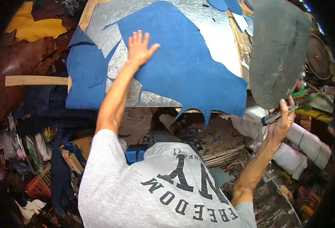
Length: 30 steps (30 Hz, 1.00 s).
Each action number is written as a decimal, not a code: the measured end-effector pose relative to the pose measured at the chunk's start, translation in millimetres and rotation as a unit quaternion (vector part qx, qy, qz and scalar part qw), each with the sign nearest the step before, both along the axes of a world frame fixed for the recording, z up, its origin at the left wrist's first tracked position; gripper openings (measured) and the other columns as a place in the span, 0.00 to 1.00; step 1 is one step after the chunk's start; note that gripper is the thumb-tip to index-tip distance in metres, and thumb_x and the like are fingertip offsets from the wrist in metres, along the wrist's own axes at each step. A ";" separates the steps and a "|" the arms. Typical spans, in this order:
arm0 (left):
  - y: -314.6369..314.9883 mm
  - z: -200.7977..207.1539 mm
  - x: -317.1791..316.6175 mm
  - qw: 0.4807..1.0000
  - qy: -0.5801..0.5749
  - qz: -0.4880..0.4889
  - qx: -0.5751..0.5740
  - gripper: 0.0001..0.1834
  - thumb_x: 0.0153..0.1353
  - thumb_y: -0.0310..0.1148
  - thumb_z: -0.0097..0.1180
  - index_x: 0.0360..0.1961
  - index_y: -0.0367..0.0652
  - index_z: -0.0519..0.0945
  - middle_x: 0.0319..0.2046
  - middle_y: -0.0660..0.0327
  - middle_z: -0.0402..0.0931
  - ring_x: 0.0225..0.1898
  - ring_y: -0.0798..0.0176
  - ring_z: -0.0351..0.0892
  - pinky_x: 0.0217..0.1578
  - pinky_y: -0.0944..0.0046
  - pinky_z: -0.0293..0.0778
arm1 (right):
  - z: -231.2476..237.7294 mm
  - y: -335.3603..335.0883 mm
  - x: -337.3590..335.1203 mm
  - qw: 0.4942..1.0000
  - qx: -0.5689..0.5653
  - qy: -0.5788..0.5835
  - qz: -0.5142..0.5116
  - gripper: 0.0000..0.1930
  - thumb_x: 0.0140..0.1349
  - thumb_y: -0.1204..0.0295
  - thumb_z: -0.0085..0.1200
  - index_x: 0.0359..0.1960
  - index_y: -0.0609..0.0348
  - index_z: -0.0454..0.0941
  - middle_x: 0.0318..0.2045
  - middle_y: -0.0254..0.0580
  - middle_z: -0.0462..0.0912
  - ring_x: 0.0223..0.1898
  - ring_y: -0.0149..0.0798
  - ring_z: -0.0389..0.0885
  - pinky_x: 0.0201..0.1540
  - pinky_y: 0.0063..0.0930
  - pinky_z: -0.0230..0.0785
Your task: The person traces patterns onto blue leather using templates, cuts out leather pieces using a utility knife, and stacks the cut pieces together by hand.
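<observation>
A large piece of blue leather-like sheet (182,57) with ragged edges lies on a metal-topped table (158,99), its near points hanging over the front edge. My left hand (139,49) rests flat on its left part, fingers spread. Out to the right, my right hand (283,125) is closed around a utility knife (272,119) with a dark handle end. Its fingertips also meet the lower end of a dark grey, round-ended flat template (279,53), which stands raised beside the table's right edge. How firmly they grip the template I cannot tell.
Another blue piece (84,74) hangs over the table's left corner, near a wooden bar (36,80). Cut blue pieces (234,7) lie at the far right corner. Yellow material (38,28) sits far left. White wrapped rolls (308,142) lie at right; a red crate (37,188) stands lower left.
</observation>
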State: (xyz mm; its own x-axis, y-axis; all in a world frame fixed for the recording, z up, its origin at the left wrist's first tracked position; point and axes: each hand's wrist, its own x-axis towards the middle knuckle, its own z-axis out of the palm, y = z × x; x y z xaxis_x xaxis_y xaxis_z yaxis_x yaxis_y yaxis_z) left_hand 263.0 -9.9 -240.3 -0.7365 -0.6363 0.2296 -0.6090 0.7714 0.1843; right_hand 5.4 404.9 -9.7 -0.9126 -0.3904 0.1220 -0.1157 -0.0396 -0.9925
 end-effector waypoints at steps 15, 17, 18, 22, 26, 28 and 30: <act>172.9 78.5 101.5 0.950 0.174 -0.162 0.202 0.23 0.54 0.35 0.64 0.50 0.36 0.76 0.52 0.42 0.74 0.59 0.38 0.70 0.60 0.43 0.64 | -96.7 -166.0 110.9 0.951 0.135 -0.181 0.211 0.14 0.63 0.70 0.56 0.47 0.65 0.75 0.21 0.34 0.78 0.16 0.26 0.75 0.17 0.19 0.65; 134.0 64.1 129.4 0.980 0.148 -0.070 0.115 0.27 0.57 0.34 0.62 0.56 0.34 0.73 0.55 0.40 0.72 0.61 0.36 0.67 0.61 0.43 0.62 | -132.5 -171.0 123.9 0.919 0.257 -0.196 0.226 0.11 0.63 0.69 0.54 0.42 0.63 0.77 0.19 0.34 0.77 0.14 0.26 0.73 0.16 0.21 0.63; 122.9 60.6 132.4 0.979 0.149 -0.077 0.116 0.27 0.57 0.34 0.62 0.56 0.34 0.73 0.55 0.40 0.72 0.61 0.36 0.67 0.61 0.43 0.62 | -157.0 -168.2 124.9 0.913 0.293 -0.174 0.222 0.11 0.62 0.69 0.54 0.41 0.63 0.78 0.17 0.35 0.77 0.13 0.27 0.73 0.15 0.22 0.62; 93.2 48.2 125.5 0.992 0.051 0.012 0.115 0.33 0.61 0.35 0.59 0.64 0.32 0.64 0.60 0.37 0.67 0.64 0.34 0.62 0.63 0.44 0.60 | -165.6 -169.2 136.9 0.912 0.314 -0.162 0.211 0.10 0.61 0.68 0.54 0.40 0.61 0.78 0.13 0.37 0.75 0.13 0.29 0.73 0.14 0.24 0.61; 80.7 60.6 106.6 0.966 0.116 0.015 0.230 0.36 0.61 0.37 0.60 0.67 0.32 0.61 0.57 0.36 0.69 0.59 0.37 0.68 0.60 0.47 0.64 | -160.1 -168.2 139.7 0.919 0.291 -0.181 0.195 0.11 0.61 0.69 0.53 0.41 0.62 0.78 0.14 0.36 0.75 0.14 0.27 0.72 0.15 0.24 0.61; 66.5 60.3 98.8 0.905 0.183 0.103 0.370 0.37 0.62 0.36 0.61 0.67 0.29 0.60 0.49 0.42 0.77 0.48 0.49 0.78 0.51 0.55 0.73 | -161.9 -168.6 140.4 0.920 0.296 -0.171 0.193 0.13 0.61 0.69 0.54 0.43 0.64 0.78 0.15 0.34 0.74 0.14 0.26 0.72 0.15 0.24 0.61; 44.7 39.4 103.4 0.851 0.236 0.138 0.448 0.37 0.62 0.36 0.60 0.67 0.28 0.60 0.46 0.47 0.78 0.43 0.56 0.79 0.44 0.60 0.74 | -147.6 -174.2 142.3 0.908 0.332 -0.157 0.201 0.14 0.61 0.68 0.54 0.44 0.63 0.78 0.17 0.38 0.76 0.17 0.30 0.75 0.19 0.28 0.65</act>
State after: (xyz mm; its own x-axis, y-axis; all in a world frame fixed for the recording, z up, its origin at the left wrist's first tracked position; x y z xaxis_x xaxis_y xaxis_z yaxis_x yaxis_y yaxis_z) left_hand 366.4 34.8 -200.9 -0.4917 -0.8451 -0.2099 -0.4394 0.0327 0.8977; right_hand 147.7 230.7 -157.2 -0.6289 -0.5919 -0.5041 0.0691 0.6033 -0.7945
